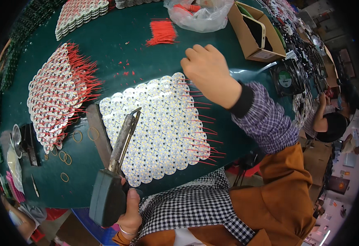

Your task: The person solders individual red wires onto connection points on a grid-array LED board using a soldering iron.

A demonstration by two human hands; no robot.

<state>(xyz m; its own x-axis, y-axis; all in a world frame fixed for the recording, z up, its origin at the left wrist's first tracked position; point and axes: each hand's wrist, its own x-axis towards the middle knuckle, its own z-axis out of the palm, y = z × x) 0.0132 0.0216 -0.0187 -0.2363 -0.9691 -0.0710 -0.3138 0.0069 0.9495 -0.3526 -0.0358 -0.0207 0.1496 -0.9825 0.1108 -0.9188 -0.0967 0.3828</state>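
My left hand [130,213] is closed round the grip of a dark green soldering gun [104,199]. The tip of the gun is over a sheet of round white LED boards [154,127] on the green table. Short red wires [200,119] stick out from the sheet's right edge. Above its top right corner is my right hand [208,69], knuckles up and fingers curled together. Whatever those fingers hold is hidden beneath them. Beyond, a bundle of cut red wires [162,32] lies on the table.
Left of the sheet lie a dark bar [97,131], rubber bands [66,158] and a pile of wired LED boards [52,98]. More stacked boards [81,16], a plastic bag [200,16] and a cardboard box [257,37] stand farther back. A co-worker [329,121] sits at right.
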